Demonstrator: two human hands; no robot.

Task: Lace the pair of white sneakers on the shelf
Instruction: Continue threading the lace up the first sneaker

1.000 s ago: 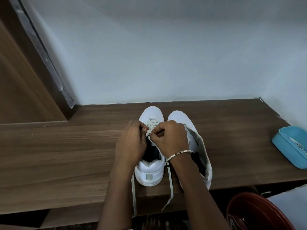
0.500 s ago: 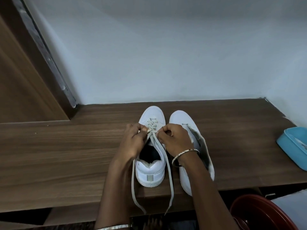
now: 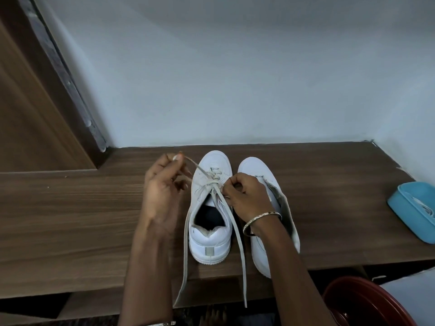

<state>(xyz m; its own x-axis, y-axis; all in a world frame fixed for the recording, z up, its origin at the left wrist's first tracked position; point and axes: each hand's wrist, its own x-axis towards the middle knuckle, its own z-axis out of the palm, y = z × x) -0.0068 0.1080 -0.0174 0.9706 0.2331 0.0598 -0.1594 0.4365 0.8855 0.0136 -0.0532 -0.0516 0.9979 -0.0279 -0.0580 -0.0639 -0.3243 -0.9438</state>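
Nearest, lace (image 3: 244, 283) ends hang over the shelf (image 3: 70, 220) edge, where the white sneakers (image 3: 209, 241) stand side by side. Farther in, the right hand (image 3: 247, 196) clenches its fingers on the lace at the eyelets; the left hand (image 3: 162, 191) pinches a taut lace end beyond.

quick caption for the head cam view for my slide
Left hand pinches a lace end pulled taut from one white sneaker; right hand grips the lace at the eyelets.

A pale bluish wall (image 3: 235, 78) rises behind a dark wood-grain shelf (image 3: 70, 220), with a brown wooden panel (image 3: 28, 114) at left
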